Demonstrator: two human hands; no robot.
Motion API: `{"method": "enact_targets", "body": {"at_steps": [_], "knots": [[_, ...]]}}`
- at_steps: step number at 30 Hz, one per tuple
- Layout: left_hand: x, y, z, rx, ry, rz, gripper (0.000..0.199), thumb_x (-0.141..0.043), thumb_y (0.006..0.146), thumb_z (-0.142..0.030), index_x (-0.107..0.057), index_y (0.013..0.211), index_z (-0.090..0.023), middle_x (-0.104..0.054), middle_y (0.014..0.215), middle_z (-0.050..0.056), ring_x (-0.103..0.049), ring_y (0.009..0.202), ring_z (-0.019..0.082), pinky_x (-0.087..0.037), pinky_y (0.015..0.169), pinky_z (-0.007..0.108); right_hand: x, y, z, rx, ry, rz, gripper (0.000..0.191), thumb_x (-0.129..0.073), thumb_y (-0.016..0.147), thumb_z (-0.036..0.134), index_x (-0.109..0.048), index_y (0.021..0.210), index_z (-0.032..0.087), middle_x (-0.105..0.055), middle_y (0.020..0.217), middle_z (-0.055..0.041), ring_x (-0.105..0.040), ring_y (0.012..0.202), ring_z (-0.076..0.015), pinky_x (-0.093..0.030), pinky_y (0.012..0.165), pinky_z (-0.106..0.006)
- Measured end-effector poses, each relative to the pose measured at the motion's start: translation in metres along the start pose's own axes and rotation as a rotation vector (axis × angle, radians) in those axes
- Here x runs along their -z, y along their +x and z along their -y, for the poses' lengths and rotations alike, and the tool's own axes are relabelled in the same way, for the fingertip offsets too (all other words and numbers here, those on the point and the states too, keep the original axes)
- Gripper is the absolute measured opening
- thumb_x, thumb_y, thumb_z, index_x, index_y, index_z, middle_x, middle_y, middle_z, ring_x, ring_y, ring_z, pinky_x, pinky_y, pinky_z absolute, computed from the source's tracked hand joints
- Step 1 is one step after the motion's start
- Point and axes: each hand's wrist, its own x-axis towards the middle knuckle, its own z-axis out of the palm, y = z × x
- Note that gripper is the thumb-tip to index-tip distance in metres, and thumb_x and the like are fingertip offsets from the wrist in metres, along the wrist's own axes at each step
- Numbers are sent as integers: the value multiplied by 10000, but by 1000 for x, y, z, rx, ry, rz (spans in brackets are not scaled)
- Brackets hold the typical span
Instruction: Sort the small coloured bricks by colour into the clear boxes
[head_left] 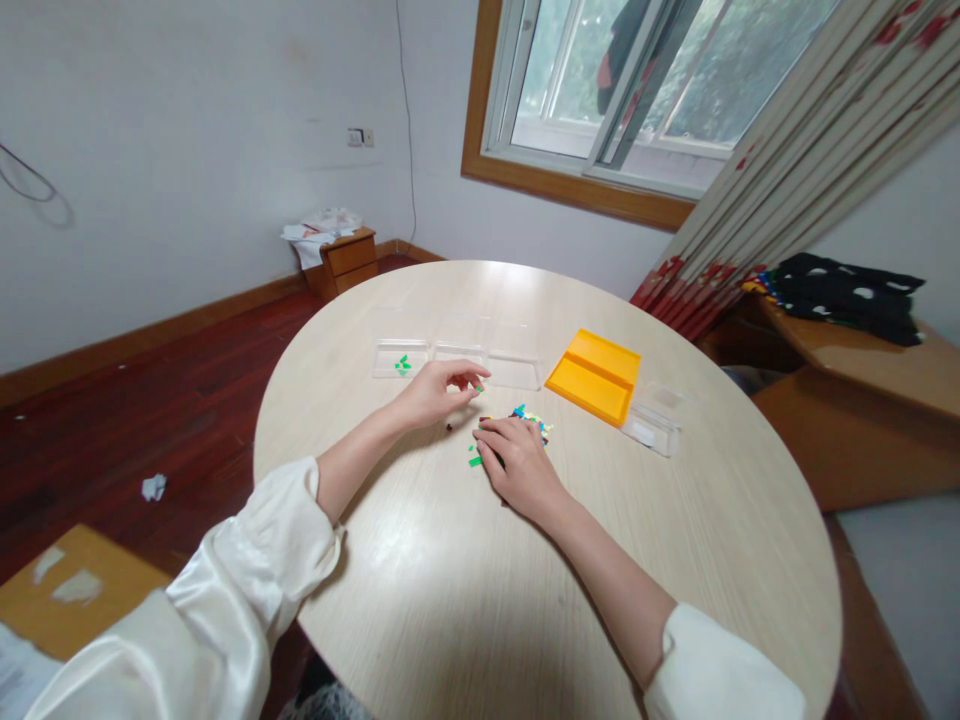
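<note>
The green piece (480,388) appears pinched between the thumb and fingertips of the left hand (444,392), that grip closed and its wrist raised over the bench (450,600), to the left of the yellow case (594,375). On the near side of that case and left of it, the right hand (517,462) lies palm down over the mixed pile of small coloured pieces (534,418), and whether its grip holds any I cannot tell. Well left of the case, a clear tray (384,365) contains a few loose green pieces (403,364), while most lie in the pile, so the work looks at an early stage.
</note>
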Motion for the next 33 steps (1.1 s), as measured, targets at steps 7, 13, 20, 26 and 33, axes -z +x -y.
{"method": "enact_targets", "body": {"at_steps": [7, 13, 20, 26, 33], "knots": [[1, 1, -2, 9, 22, -3, 257, -553, 716, -124, -651, 954, -112, -682, 801, 53, -605, 710, 110, -473, 690, 231, -2, -1, -2, 4, 36, -36, 232, -466, 883, 181, -679, 970, 161, -664, 1012, -118, -564, 953, -231, -423, 843, -431], [27, 3, -1, 31, 372, -128, 128, -550, 740, -186, -659, 783, -135, -673, 781, 42, -570, 691, 128, -456, 710, 262, -2, 1, -4, 16, 149, -127, 205, -484, 867, 164, -681, 923, 167, -674, 952, -112, -594, 923, -207, -483, 825, -400], [62, 2, 25, 271, 722, -238, 240, -482, 691, -97, -673, 833, -120, -670, 850, 86, -579, 782, 189, -441, 776, 311, -1, 3, -7, -3, 253, -213, 176, -513, 843, 157, -682, 874, 194, -693, 891, -96, -630, 870, -199, -507, 783, -394], [55, 2, 20, 229, 639, -192, 202, -528, 735, -192, -675, 852, -118, -655, 842, 80, -553, 745, 168, -437, 755, 307, 2, 3, -8, -50, 274, -227, 184, -489, 833, 135, -658, 821, 206, -699, 868, -67, -635, 855, -191, -500, 786, -382], [13, -3, -5, 232, 32, 262, 218, -587, 738, -308, -659, 737, -103, -598, 618, 27, -494, 546, 95, -389, 526, 224, 7, 4, -2, -222, 333, -256, 123, -494, 828, 167, -611, 843, 200, -686, 826, -39, -643, 776, -162, -507, 725, -295]]}}
